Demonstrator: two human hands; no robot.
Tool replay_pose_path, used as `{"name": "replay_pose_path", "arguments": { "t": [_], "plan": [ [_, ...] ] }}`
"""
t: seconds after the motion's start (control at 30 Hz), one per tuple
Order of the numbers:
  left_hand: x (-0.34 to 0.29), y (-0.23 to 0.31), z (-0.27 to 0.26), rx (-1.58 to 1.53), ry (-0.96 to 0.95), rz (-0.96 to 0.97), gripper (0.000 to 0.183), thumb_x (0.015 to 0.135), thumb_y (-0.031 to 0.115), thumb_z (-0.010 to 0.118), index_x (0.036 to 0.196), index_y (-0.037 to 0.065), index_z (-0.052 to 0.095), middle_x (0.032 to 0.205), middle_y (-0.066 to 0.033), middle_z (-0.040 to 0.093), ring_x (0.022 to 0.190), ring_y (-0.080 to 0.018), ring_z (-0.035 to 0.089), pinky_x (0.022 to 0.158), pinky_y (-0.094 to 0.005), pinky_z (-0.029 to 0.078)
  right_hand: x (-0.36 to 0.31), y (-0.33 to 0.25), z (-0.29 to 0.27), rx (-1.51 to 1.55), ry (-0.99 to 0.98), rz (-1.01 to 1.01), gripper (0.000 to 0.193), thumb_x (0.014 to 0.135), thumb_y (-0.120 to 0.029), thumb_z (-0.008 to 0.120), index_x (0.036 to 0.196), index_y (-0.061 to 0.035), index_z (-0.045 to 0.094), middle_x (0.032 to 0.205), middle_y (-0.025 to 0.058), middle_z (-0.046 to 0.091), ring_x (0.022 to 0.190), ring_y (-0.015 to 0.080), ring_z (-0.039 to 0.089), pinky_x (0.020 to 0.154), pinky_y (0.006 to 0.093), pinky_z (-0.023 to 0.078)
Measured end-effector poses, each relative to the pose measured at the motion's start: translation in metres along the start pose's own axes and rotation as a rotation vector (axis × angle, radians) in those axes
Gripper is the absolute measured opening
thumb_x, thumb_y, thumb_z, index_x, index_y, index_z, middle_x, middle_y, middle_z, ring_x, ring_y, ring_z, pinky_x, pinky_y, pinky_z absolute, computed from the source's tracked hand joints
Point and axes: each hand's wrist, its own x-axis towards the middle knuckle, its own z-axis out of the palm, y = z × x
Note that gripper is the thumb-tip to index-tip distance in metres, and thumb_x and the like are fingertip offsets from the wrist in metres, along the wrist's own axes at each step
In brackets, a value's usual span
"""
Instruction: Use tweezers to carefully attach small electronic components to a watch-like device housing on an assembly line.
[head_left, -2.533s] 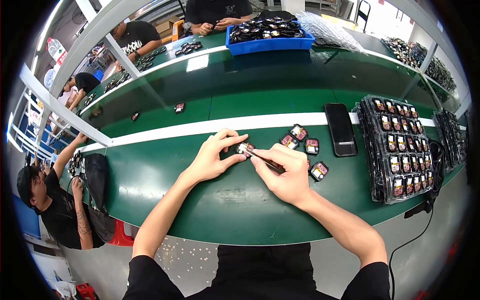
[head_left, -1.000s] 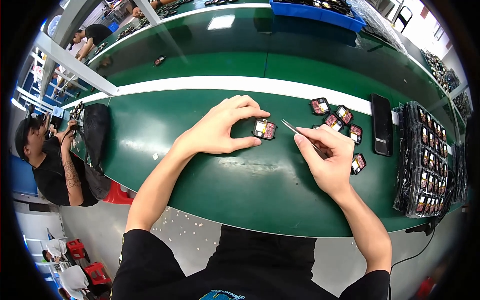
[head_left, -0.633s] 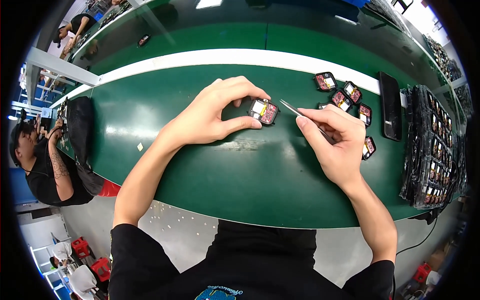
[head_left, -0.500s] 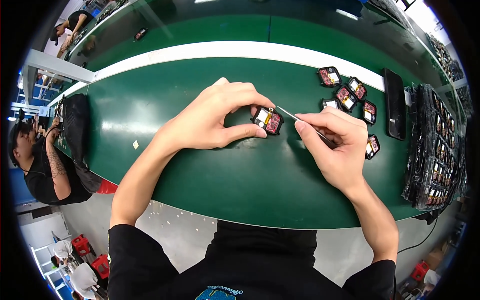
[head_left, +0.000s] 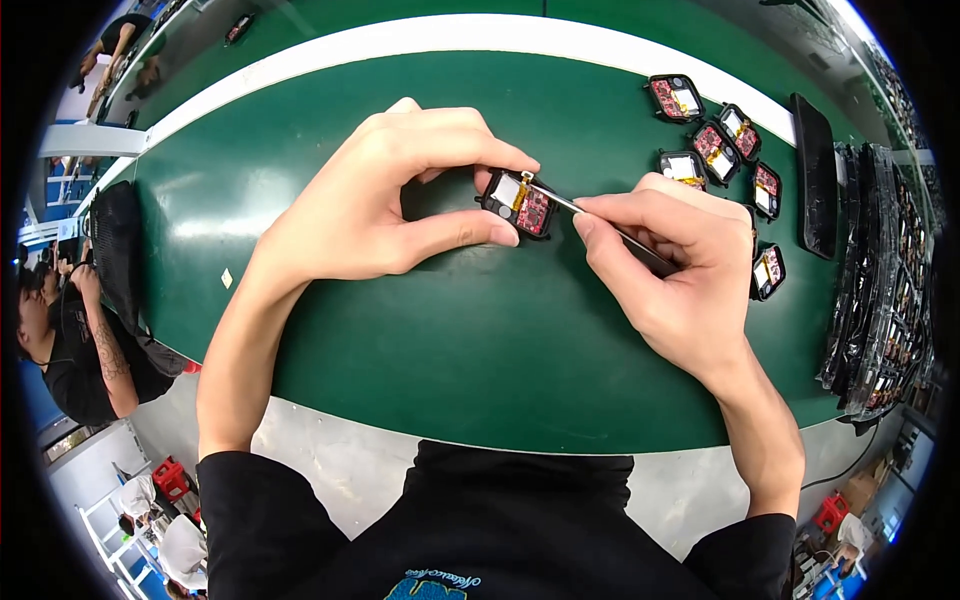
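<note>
Between the thumb and fingers of my left hand (head_left: 390, 195) is a small black smartwatch case (head_left: 533, 212), open-faced. It shows a red circuit board, a whitish block and a yellow flex strip. My right hand (head_left: 685, 265) grips a pair of tweezers (head_left: 556, 198) with a silver tip and a dark handle. Their tip touches or nearly touches the upper part of the case, by the yellow strip; the exact contact is too small to tell. Several similar open watch cases (head_left: 716, 152) lie beyond my right hand, some partly hidden by it.
On the right edge stand stacked clear trays (head_left: 868, 290) full of parts, beside a long black tray (head_left: 815, 180). A white rail (head_left: 400, 42) borders the green table (head_left: 450, 370) at the back. Far left, a person (head_left: 95, 350) sits by a black bag (head_left: 112, 250).
The view has shifted, with the table's contents sitting higher in it. The tweezers' tip has moved from just off the case's upper right edge in over the case.
</note>
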Motion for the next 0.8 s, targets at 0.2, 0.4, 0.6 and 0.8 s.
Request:
{"name": "replay_pose_path", "arguments": {
  "t": [0.2,0.4,0.6,0.8],
  "plan": [
    [0.0005,0.0005,0.0015,-0.004,-0.007,-0.014,0.056,0.078,0.017,0.098,0.132,0.010,0.083,0.105,-0.0039,0.079,0.093,-0.0222,0.068,0.087,-0.0360,0.041,-0.0014,-0.0025,-0.0012,-0.011,-0.025,0.000,0.012,0.093,0.008,0.082,0.104,0.0056,0.085,0.071,-0.0006,0.062,0.059,0.0012,0.048,0.052,0.0226,0.029],
    [0.0018,-0.0035,0.0025,-0.039,0.012,0.017,0.057,0.078,0.018,0.098,0.132,0.010,0.083,0.104,-0.0026,0.078,0.085,-0.0197,0.060,0.082,-0.0344,0.040,-0.0004,-0.0014,-0.0003,0.001,-0.013,-0.016,0.011,0.093,0.008,0.082,0.104,0.0057,0.084,0.070,-0.0010,0.059,0.060,0.0019,0.047,0.052,0.0232,0.030],
    [0.0003,0.0024,0.0023,-0.047,0.023,-0.035,0.059,0.077,0.017,0.099,0.132,0.010,0.082,0.101,-0.0012,0.076,0.075,-0.0161,0.047,0.078,-0.0322,0.039,-0.0033,-0.0019,0.0018,0.016,0.004,0.019,0.012,0.091,0.008,0.082,0.103,0.0053,0.084,0.070,-0.0007,0.060,0.059,0.0033,0.047,0.052,0.0239,0.031],
    [0.0028,0.0044,0.0018,-0.031,0.042,-0.042,0.054,0.074,0.014,0.097,0.126,0.007,0.081,0.096,-0.0012,0.073,0.072,-0.0156,0.045,0.075,-0.0319,0.038,-0.0026,0.0043,-0.0002,-0.181,0.107,-0.231,0.024,0.084,0.009,0.086,0.107,0.0016,0.086,0.070,-0.0002,0.059,0.052,0.0050,0.044,0.048,0.0261,0.029]
  ]
}}
